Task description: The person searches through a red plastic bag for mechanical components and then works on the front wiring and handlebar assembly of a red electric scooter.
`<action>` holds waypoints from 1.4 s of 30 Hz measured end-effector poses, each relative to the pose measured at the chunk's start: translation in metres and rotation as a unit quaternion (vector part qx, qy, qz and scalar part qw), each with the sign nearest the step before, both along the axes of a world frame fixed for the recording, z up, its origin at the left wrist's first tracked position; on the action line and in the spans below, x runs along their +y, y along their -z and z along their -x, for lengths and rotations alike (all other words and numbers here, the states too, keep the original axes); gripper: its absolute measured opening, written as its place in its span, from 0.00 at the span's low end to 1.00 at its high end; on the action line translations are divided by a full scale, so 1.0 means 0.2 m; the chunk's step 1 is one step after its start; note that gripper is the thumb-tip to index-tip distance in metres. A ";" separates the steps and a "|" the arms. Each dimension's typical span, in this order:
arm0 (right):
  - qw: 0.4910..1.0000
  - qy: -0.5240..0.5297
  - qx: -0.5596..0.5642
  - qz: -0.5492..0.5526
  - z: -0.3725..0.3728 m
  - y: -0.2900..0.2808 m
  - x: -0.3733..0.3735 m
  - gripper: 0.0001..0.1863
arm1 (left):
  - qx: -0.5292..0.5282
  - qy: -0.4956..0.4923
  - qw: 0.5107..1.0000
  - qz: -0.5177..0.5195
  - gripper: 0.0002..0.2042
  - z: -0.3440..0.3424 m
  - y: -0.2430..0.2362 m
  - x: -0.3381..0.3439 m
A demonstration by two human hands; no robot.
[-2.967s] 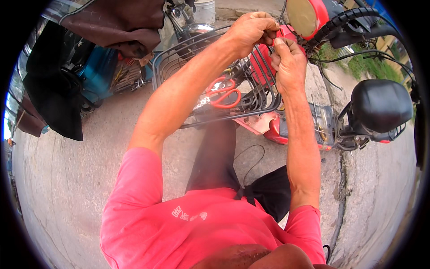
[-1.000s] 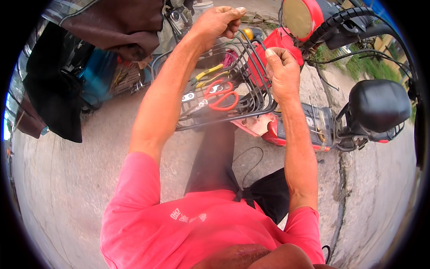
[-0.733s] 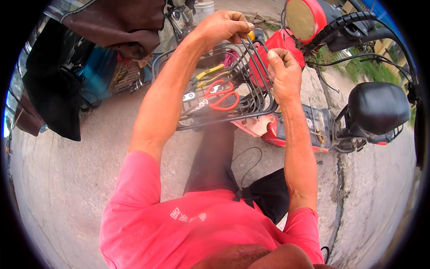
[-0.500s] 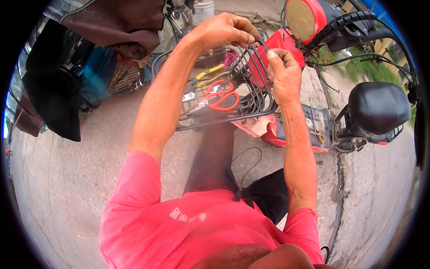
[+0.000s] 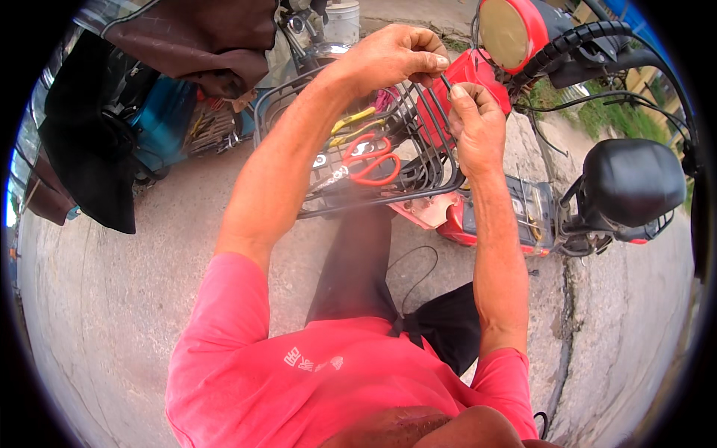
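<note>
Above the far right part of a black wire basket (image 5: 373, 200), both of my hands are closed on a thin dark cable (image 5: 446, 79). My left hand (image 5: 403, 57) pinches it between thumb and fingers, palm side down. A little nearer and to the right, my right hand (image 5: 476, 123) grips it with the thumb on top and the fingers curled. Only a short bit of the cable shows in the gap; its ends are hidden. Inside the basket lie scissors (image 5: 382, 170) with orange-red handles and yellow-handled pliers (image 5: 354, 119), partly behind my left forearm.
A red electric scooter (image 5: 457, 230) with a black seat (image 5: 631, 181) stands at right, its handlebar and cables arching above. At left are a brown cover (image 5: 187, 37) and a blue box (image 5: 160, 123) near hand tools. A white bucket (image 5: 342, 21) stands behind. The ground is cracked concrete.
My left hand has shifted slightly right, closer to my right hand. The cable between them showed as a bent loop before; now a shorter, straighter bit shows. My right hand has barely moved.
</note>
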State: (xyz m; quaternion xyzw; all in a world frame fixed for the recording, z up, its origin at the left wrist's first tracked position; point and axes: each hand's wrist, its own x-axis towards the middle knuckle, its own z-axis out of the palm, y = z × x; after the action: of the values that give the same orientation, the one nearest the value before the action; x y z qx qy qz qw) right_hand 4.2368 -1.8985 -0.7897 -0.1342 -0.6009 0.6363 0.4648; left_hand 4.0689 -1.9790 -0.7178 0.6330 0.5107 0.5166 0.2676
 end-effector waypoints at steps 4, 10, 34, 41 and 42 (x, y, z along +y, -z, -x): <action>1.000 -0.012 0.012 0.015 -0.01 0.01 0.02 0.09 | -0.114 -0.030 0.993 -0.013 0.10 0.05 -0.02 0.01; 1.000 -0.016 0.009 0.009 -0.01 0.02 0.03 0.10 | -0.125 -0.050 0.991 -0.022 0.12 0.09 0.01 0.04; 0.999 -0.016 0.021 0.030 0.00 -0.02 -0.01 0.14 | -0.199 -0.001 0.980 0.000 0.14 -0.15 0.08 0.24; 0.998 -0.018 0.045 0.037 0.00 0.00 -0.01 0.16 | -0.237 0.004 0.972 -0.003 0.12 -0.17 0.09 0.25; 0.998 -0.019 0.041 0.033 0.00 0.00 -0.01 0.16 | -0.241 0.002 0.971 -0.008 0.11 -0.17 0.09 0.25</action>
State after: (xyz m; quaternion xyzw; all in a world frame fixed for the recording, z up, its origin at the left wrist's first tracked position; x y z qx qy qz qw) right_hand 4.2376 -1.9013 -0.7897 -0.1111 -0.5627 0.6694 0.4721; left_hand 4.1027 -1.9288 -0.7364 0.4933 0.4260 0.6569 0.3789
